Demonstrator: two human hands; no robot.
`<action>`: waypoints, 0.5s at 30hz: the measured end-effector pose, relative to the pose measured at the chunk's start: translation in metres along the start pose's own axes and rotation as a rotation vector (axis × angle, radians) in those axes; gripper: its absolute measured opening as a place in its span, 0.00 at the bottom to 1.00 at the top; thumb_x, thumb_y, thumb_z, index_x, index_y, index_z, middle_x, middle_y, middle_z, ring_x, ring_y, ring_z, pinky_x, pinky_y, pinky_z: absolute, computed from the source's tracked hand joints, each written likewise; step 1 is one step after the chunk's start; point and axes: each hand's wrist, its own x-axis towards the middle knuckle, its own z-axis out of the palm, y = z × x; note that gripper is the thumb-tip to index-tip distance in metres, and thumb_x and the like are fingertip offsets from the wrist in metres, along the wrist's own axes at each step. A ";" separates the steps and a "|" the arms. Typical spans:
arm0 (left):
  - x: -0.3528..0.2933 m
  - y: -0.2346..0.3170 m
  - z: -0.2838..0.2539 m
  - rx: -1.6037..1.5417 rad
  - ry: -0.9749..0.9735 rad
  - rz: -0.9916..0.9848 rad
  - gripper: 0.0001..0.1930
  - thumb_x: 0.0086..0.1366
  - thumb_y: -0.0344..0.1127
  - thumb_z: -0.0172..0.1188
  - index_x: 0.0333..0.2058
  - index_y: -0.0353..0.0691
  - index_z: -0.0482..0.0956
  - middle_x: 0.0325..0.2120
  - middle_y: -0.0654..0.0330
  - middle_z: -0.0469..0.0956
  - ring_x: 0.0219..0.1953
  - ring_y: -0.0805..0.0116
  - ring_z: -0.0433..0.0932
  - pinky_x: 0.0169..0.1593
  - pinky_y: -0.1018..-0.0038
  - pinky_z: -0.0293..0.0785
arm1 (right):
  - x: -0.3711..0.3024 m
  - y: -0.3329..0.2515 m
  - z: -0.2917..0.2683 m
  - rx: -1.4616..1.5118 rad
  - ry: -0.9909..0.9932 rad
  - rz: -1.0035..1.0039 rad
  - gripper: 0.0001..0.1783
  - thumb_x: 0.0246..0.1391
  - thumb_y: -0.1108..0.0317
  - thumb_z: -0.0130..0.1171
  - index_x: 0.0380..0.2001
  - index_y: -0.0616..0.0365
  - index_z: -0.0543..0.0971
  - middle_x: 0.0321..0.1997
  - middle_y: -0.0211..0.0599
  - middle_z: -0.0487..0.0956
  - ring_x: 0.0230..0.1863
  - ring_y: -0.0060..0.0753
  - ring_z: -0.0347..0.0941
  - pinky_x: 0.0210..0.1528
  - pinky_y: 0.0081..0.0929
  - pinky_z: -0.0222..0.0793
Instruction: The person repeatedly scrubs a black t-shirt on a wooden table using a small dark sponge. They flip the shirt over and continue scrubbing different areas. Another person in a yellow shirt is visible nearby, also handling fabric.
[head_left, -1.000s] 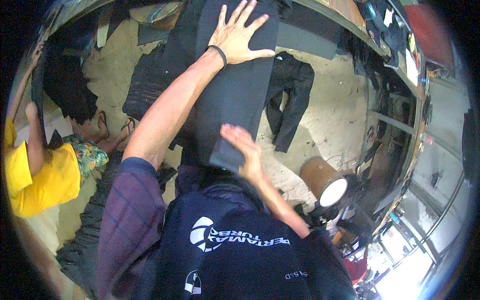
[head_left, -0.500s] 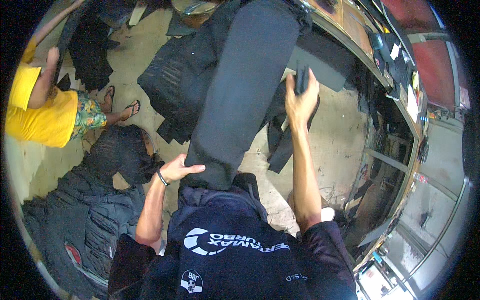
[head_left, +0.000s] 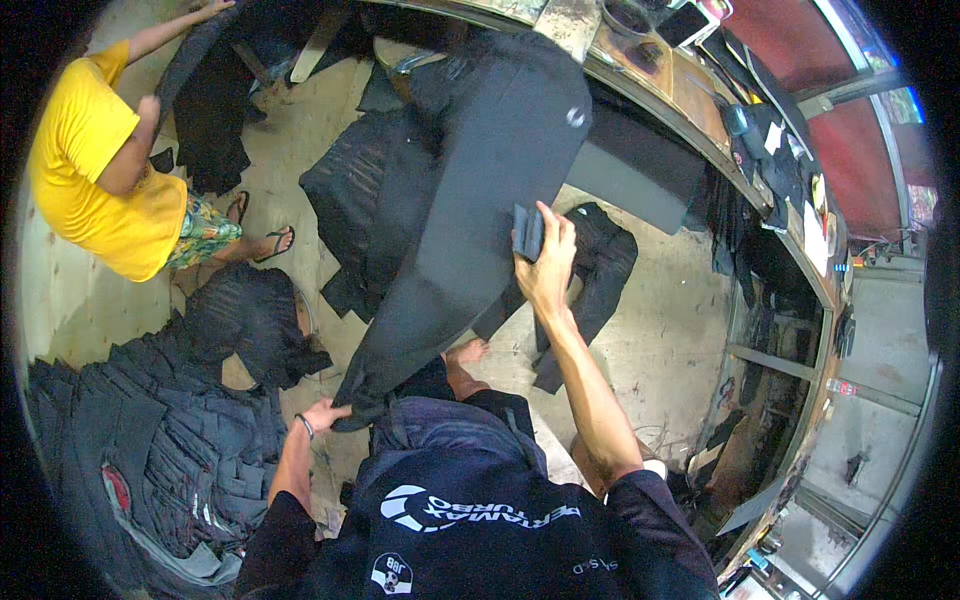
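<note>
The dark garment [head_left: 480, 190], which looks like a trouser leg, runs from its broad far end down to a narrow, bunched near end in front of the person; what props it from beneath cannot be seen. The left hand [head_left: 325, 412] is at that near end, its fingers pinched on a corner of the cloth. With so little fabric gripped, a hard pull could tug the corner free or set creases along the leg.

The right hand [head_left: 548, 260] is over the garment's right edge, fingers clamped around a small grey block [head_left: 527, 235]. Whether the block presses on the cloth or hangs just above it, I cannot tell. Being so close to the edge, it could snag the side or skid off; uneven pressure might mark the fabric patchily.

To the right of the garment, dark trousers [head_left: 605, 255] lie on the floor, and a bare foot [head_left: 468, 352] rests just beside its lower part; cloth that slipped could drop there and pick up dirt. Left of its near end spreads a pile of dark garments [head_left: 180, 430], similar enough in colour to invite a mix-up. Beyond its far end, to the right, is a cluttered surface [head_left: 690, 80], where the cloth might catch.
</note>
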 end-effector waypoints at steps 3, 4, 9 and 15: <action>-0.004 -0.049 -0.014 0.379 0.184 -0.252 0.37 0.63 0.58 0.75 0.62 0.37 0.80 0.54 0.52 0.85 0.55 0.54 0.82 0.58 0.58 0.80 | 0.023 0.001 -0.002 -0.080 0.070 0.005 0.53 0.38 0.70 0.81 0.71 0.50 0.70 0.63 0.56 0.73 0.66 0.63 0.68 0.68 0.58 0.64; -0.005 -0.054 -0.018 0.423 0.206 -0.260 0.42 0.60 0.61 0.77 0.63 0.36 0.78 0.55 0.49 0.83 0.57 0.50 0.81 0.59 0.57 0.79 | 0.031 -0.001 0.003 -0.149 0.082 -0.022 0.53 0.39 0.69 0.81 0.71 0.50 0.70 0.64 0.55 0.72 0.67 0.62 0.68 0.68 0.60 0.64; 0.024 0.110 -0.014 0.247 0.976 0.581 0.19 0.69 0.41 0.69 0.53 0.36 0.83 0.55 0.44 0.82 0.58 0.44 0.79 0.64 0.56 0.73 | 0.046 -0.011 0.036 -0.086 0.094 0.045 0.56 0.37 0.73 0.78 0.74 0.48 0.67 0.66 0.52 0.70 0.73 0.64 0.62 0.74 0.61 0.59; 0.039 0.514 0.082 0.369 0.990 1.442 0.43 0.72 0.56 0.65 0.75 0.34 0.62 0.72 0.34 0.64 0.77 0.38 0.61 0.78 0.54 0.58 | 0.094 0.014 0.023 -0.059 0.253 0.064 0.50 0.39 0.75 0.75 0.70 0.50 0.71 0.60 0.52 0.74 0.63 0.61 0.69 0.67 0.56 0.67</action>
